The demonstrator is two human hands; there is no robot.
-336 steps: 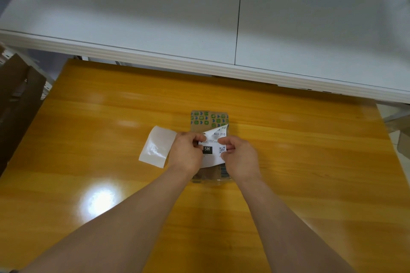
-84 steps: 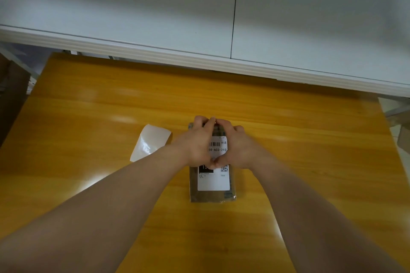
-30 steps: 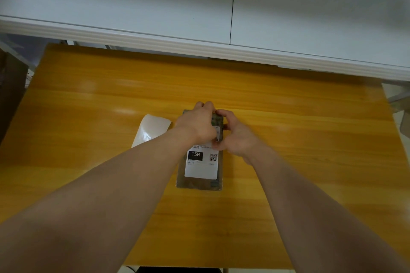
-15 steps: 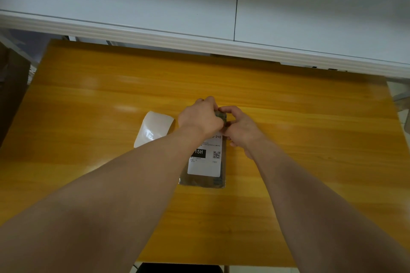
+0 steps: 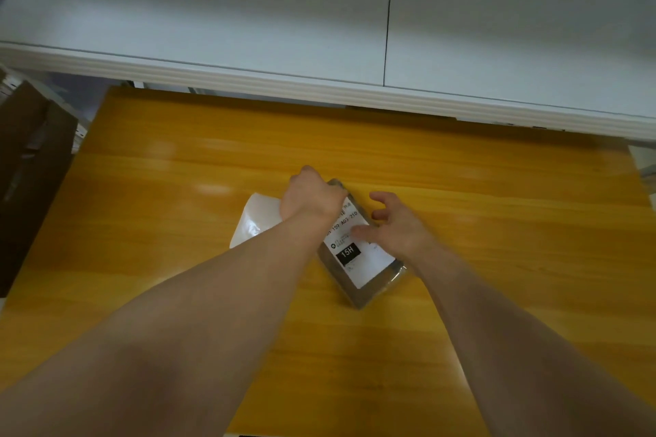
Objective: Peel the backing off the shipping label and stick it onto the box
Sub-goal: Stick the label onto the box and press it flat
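Note:
A small flat box (image 5: 369,289) lies on the orange wooden table (image 5: 497,223), turned so its near end points right. A white shipping label (image 5: 358,252) with a black "15H" patch covers most of its top. My left hand (image 5: 312,197) grips the box's far left end with curled fingers. My right hand (image 5: 397,223) hovers at the box's right edge, its fingers spread, the thumb touching the label. The peeled glossy backing sheet (image 5: 253,220) lies on the table left of the box, partly hidden by my left forearm.
A white cabinet ledge (image 5: 319,82) overhangs the table's far edge. A brown cardboard piece (image 5: 25,167) stands off the table's left side. Bare tabletop stretches to the right and toward me.
The box has rotated, its near end swinging right. My right hand has let go of the box's far end and spread its fingers. My left hand still holds the far end.

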